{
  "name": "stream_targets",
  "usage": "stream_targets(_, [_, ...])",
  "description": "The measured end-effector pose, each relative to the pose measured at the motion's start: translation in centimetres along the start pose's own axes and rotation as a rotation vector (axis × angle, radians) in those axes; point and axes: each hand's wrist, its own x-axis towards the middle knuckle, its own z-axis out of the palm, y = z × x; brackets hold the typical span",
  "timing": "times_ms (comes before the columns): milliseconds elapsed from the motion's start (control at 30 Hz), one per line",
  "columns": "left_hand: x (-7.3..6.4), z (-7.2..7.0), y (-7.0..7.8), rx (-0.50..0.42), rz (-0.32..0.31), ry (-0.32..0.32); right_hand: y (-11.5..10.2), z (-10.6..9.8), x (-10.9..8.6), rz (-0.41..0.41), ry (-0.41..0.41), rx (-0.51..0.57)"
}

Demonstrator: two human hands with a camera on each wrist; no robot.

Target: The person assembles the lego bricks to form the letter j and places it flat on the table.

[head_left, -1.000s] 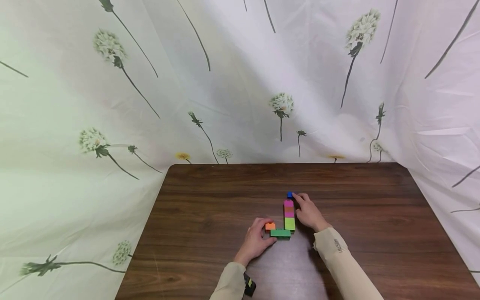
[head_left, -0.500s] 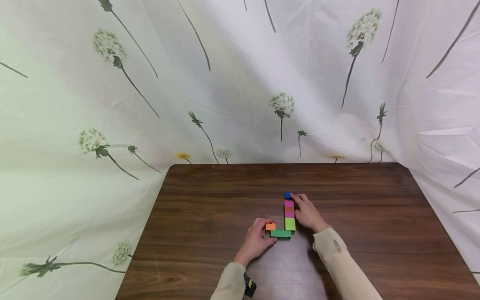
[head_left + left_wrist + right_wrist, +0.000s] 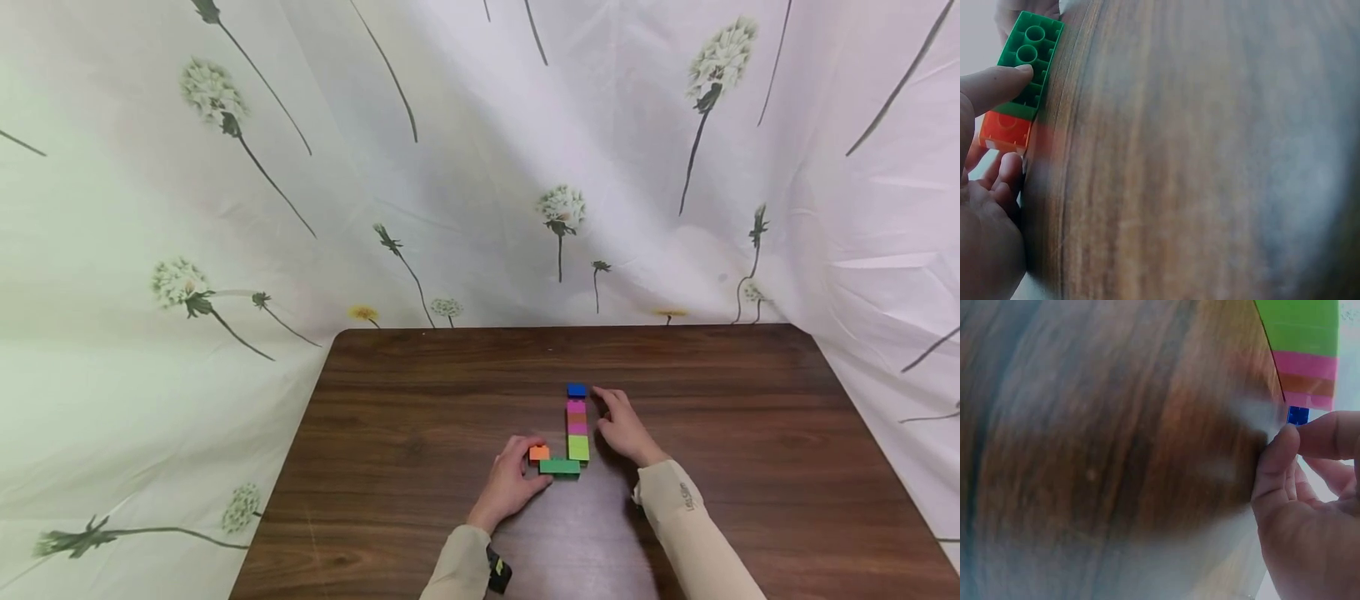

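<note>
In the head view, my left hand [image 3: 508,483] grips a green toy brick [image 3: 559,467] and an orange toy brick [image 3: 538,453] at the left end of a row. The left wrist view shows its thumb pressed on the green brick's hollow side [image 3: 1027,54], with other fingers around the orange brick [image 3: 1006,129]. My right hand [image 3: 626,427] is just right of a small blue brick [image 3: 577,391], fingertips apart from it and holding nothing. Between blue and green runs a column of a lime brick [image 3: 578,448] and pink bricks [image 3: 577,407] with a brownish-orange band.
The bricks stand on a dark wood-grain table [image 3: 420,400]. A white curtain with dandelion prints [image 3: 480,167] hangs behind it and along the sides. A black device [image 3: 498,570] is at the left wrist.
My right fingertips touched the blue brick, shifting it slightly left over the column's far end, then drew off to the right. The left hand has kept its grip in place.
</note>
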Motion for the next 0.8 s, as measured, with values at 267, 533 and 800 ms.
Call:
stream_targets(267, [0.5, -0.2, 0.7, -0.004, 0.008, -0.002, 0.9, -0.6, 0.2, 0.001, 0.078, 0.061])
stream_targets(533, [0.1, -0.6, 0.0, -0.073, 0.004, 0.025, 1.3, -0.7, -1.0, 0.184, 0.031, 0.307])
stream_targets(800, [-0.6, -5.1, 0.6, 0.018, -0.123, 0.083, 0.5, -4.4, -3.1, 0.077, 0.079, 0.297])
